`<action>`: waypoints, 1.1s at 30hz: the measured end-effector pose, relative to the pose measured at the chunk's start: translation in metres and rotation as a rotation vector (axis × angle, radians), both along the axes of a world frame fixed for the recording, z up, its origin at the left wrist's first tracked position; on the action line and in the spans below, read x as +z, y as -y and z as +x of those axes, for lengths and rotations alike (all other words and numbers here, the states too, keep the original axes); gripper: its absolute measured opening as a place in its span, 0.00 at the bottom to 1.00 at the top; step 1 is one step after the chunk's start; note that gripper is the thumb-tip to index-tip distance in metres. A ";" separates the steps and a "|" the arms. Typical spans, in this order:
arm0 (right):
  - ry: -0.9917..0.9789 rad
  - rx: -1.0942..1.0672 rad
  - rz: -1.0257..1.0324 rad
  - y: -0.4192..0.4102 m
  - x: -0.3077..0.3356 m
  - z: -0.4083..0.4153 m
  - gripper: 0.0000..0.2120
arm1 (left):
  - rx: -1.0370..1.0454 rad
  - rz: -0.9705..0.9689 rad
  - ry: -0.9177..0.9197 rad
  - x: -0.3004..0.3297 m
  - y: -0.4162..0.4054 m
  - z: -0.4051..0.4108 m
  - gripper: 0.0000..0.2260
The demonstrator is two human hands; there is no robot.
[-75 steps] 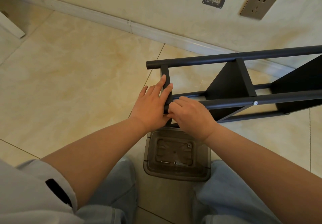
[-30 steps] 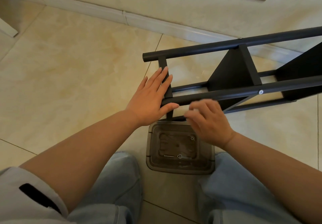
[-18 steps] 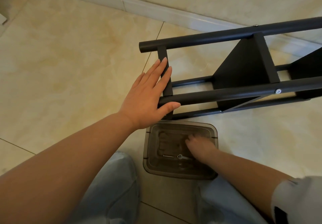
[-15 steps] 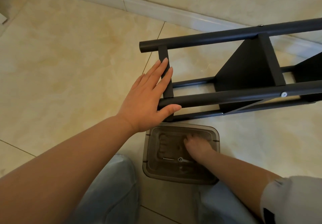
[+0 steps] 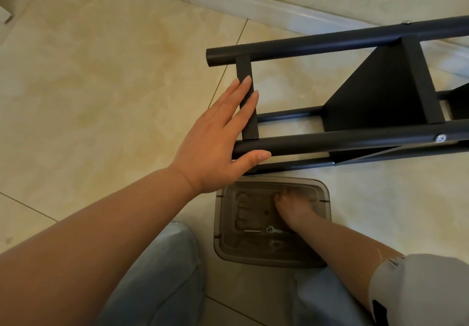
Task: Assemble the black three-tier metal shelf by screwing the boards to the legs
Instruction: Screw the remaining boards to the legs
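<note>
Beside the shelf (image 5: 355,112), which lies on its side on the floor near the wall, the right hand (image 5: 294,205) has left the near leg (image 5: 342,141) and gone down into the clear plastic box (image 5: 223,224) just in front of the shelf. I judge it is looking for the next screw, so the end board (image 5: 247,102) is probably not yet fixed. Its fingers are curled downward; whether they pinch something I cannot tell. The left hand (image 5: 218,143) stays flat and spread, fingers on the end board, thumb under the near leg.
</note>
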State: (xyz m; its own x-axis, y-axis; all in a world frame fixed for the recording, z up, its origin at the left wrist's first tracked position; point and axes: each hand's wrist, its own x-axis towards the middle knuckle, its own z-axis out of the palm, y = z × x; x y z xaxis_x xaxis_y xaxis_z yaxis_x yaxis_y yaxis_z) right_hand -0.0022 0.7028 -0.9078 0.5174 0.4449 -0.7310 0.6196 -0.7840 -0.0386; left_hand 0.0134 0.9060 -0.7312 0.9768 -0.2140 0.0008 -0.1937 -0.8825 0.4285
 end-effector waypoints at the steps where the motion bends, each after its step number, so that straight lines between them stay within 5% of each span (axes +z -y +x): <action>1: -0.003 -0.025 0.003 -0.001 0.001 0.000 0.19 | 0.003 0.002 0.002 0.000 0.000 0.000 0.37; 12: -0.215 -0.333 0.045 -0.001 0.032 -0.001 0.09 | 0.011 0.021 0.013 0.000 0.000 0.001 0.36; 17: -0.349 -0.477 0.421 -0.004 0.101 0.011 0.06 | 0.006 0.036 0.005 0.001 -0.001 0.001 0.37; 21: 0.344 -0.128 1.145 -0.002 0.173 0.019 0.11 | -0.002 0.058 0.017 0.001 -0.001 0.002 0.37; 23: 0.560 -0.043 1.283 -0.001 0.192 0.036 0.12 | -0.015 0.074 0.036 0.002 -0.003 0.004 0.37; 26: 0.630 -0.154 1.113 -0.013 0.202 0.064 0.10 | -0.037 0.097 0.043 0.002 -0.005 0.005 0.38; 29: 0.328 -0.382 0.817 -0.032 0.208 0.081 0.11 | -0.035 0.128 0.052 0.003 -0.009 0.006 0.37; 33: -0.038 -0.489 0.719 -0.045 0.216 0.100 0.09 | -0.033 0.177 0.050 0.006 -0.015 0.007 0.37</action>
State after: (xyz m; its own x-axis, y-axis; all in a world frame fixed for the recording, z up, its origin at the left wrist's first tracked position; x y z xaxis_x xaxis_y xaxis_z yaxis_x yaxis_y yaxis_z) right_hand 0.0975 0.7478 -0.6918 0.7519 0.5396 -0.3788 0.2078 -0.7393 -0.6406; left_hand 0.0207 0.9205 -0.7255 0.9689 -0.2473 0.0083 -0.2411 -0.9360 0.2564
